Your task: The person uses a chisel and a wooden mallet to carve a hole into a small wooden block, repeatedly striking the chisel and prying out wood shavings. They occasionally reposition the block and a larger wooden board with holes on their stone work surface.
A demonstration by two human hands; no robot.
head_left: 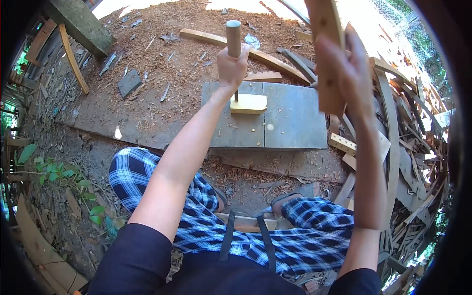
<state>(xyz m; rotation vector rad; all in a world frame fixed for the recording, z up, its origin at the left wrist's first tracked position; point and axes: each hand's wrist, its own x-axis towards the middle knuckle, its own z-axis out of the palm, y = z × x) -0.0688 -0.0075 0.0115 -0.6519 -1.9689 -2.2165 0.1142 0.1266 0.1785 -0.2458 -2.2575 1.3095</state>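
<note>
My left hand (232, 68) is wrapped round the wooden handle of a chisel (233, 38), which stands nearly upright. The dark blade comes down onto a small pale-yellow wood block (251, 104), at its left part. That block lies on a low grey bench slab (297, 118). On the right, my right hand (350, 73), smeared by motion, is closed round a thick wooden bar (327, 24) with dark round spots. The bar is raised upright, apart from the chisel, and its top runs out of view.
A pale wood piece with a row of holes (342, 143) lies right of the bench. Scrap wood (413, 147) is heaped along the right side. A long curved strip (275, 63) lies behind the bench among wood chips. A concrete post (83, 27) stands at far left.
</note>
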